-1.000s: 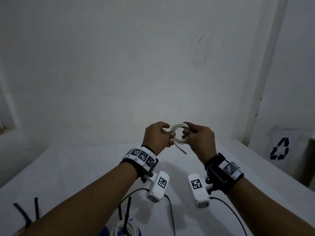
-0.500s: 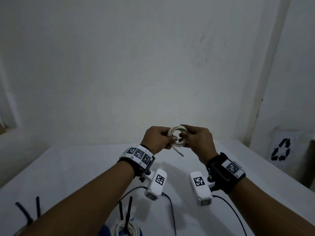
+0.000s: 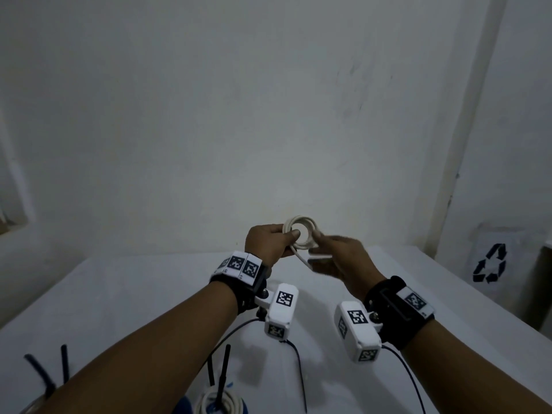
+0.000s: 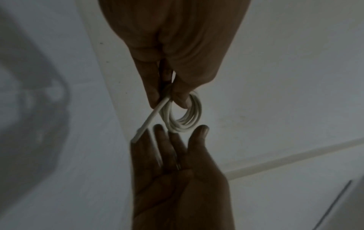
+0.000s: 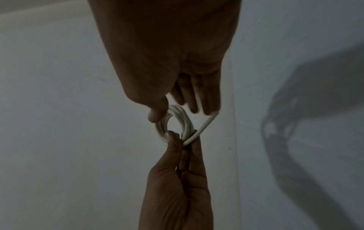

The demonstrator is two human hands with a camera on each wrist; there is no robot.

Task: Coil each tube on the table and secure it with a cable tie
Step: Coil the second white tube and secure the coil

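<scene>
Here, one white tube (image 3: 299, 233), coiled in several loops, held up between both hands above the table (image 3: 119, 294), loose end sticking out. Left hand (image 3: 264, 243) pinches the coil, thumb over it. Right hand (image 3: 343, 259) just beside, fingers straight and spread, thumb touching the coil. One more coiled tube (image 3: 219, 404) with two black cable ties (image 3: 222, 369) below the wrists.

Tube (image 3: 299, 233): off-white. Table (image 3: 119, 294): white. Wall (image 3: 239, 115): pale grey-white. Wristbands (image 3: 388, 306): black, carrying white tags (image 3: 239, 262) printed with black square-block markers. Wrist cameras (image 3: 280, 309): white, same black markers; black cables (image 3: 301, 377). Ties (image 3: 222, 369): black. Sign (image 3: 490, 267): white, black recycling arrows.
</scene>
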